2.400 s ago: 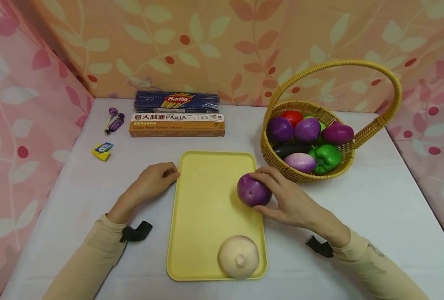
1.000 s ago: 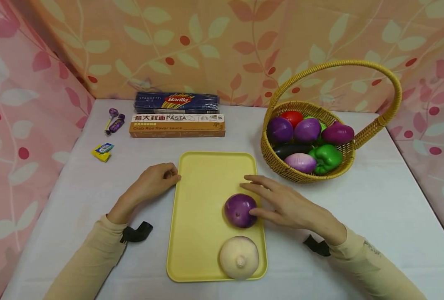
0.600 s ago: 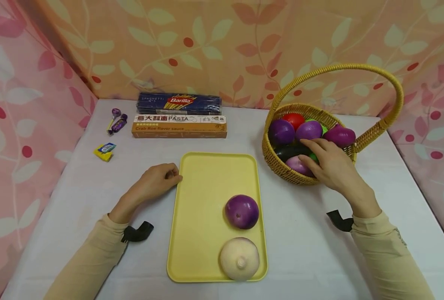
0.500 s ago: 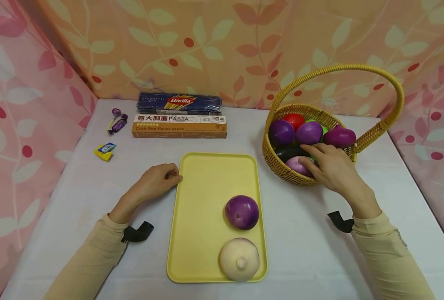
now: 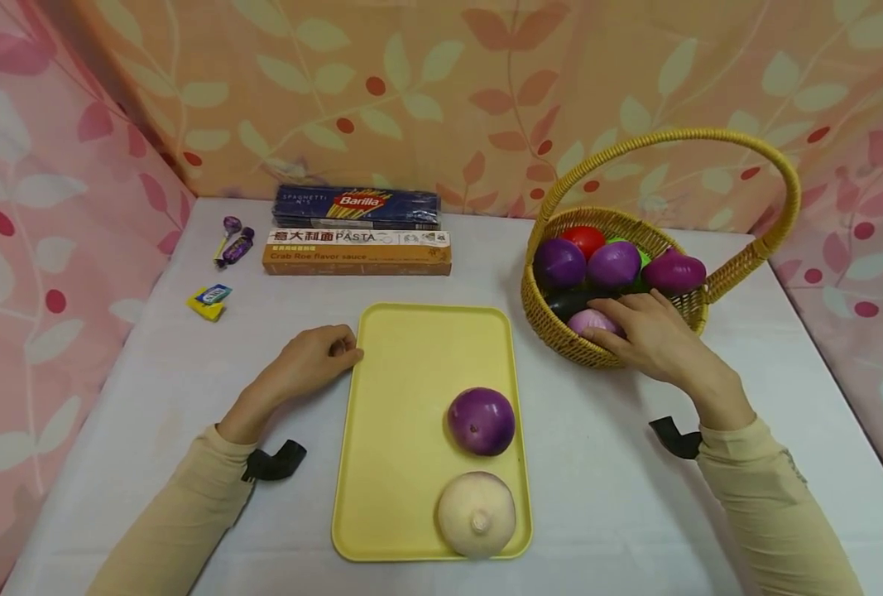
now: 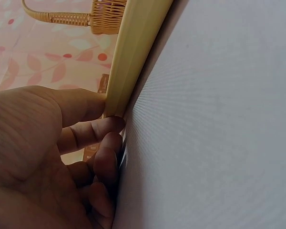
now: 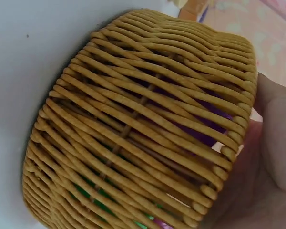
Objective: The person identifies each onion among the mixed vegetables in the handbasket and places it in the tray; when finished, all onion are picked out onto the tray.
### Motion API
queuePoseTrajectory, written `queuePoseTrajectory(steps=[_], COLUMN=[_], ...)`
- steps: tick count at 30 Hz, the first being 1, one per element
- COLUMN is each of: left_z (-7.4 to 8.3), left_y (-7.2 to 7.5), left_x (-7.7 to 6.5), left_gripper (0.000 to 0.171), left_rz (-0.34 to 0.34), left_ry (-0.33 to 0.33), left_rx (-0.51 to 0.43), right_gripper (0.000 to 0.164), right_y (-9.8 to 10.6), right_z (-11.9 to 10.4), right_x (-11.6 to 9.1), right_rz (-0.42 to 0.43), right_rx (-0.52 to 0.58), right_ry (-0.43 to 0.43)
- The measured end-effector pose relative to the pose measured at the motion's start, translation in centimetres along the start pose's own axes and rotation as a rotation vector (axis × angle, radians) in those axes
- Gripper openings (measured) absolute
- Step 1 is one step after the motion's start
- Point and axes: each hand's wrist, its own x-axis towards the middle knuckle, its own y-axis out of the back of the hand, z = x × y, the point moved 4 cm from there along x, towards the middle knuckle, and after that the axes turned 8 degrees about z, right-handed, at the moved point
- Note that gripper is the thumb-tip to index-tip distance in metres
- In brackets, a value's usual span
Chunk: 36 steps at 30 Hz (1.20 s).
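Observation:
My left hand pinches the left rim of the yellow tray between thumb and fingers, seen up close in the left wrist view. On the tray lie a round purple vegetable and, nearer me, a white turnip-like vegetable. My right hand reaches into the wicker basket at the right, thumb and fingers curled round a pale purple onion. The hand covers part of that onion and the green pepper. In the right wrist view, the basket's woven wall hides the fingertips.
Beside the held onion in the basket are a dark eggplant, purple vegetables, a red tomato and a magenta onion. A tall handle arches over it. Pasta boxes and wrapped sweets lie at the back left.
My right hand set the round purple vegetable on the tray, let go and moved right into the basket. Its fingers have since closed round the pale onion. The left hand stayed at the rim.

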Motion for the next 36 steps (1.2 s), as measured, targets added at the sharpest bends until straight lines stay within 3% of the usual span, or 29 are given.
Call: queuePoseTrajectory(steps=[8,11,14,17,22,30,36], left_z=[0.0,-0.2,-0.1,0.0,0.0,0.0,0.0], left_y=[0.3,0.4,0.4,0.3,0.1,-0.1,0.0], left_x=[0.0,-0.1,0.0,0.1,0.0,0.0,0.0], left_gripper=[0.015,0.015,0.015,0.015,0.015,0.015,0.014], left_rz=[0.002,0.002,0.003,0.006,-0.002,-0.002,-0.001], left_ry=[-0.001,0.0,-0.004,-0.009,0.002,0.009,0.013], left_rx=[0.024,0.024,0.017,0.014,0.015,0.026,0.019], right_gripper=[0.052,0.057,0.06,0.06,0.054,0.05,0.053], right_y=[2.1,2.3,2.1,1.1,-1.7,-4.5,-5.0], right_z=[-1.8,-3.9,-6.2,-8.1,-10.1,-11.0,-11.1], right_x=[0.5,1.2,1.5,1.9,2.6,2.7,2.5], right_rz=[0.257,0.348,0.384,0.339,0.193,0.032,-0.018], right_rx=[0.219,0.284,0.321,0.326,0.282,0.203,0.18], right_ry=[-0.076,0.002,0.099,0.168,0.227,0.29,0.284])
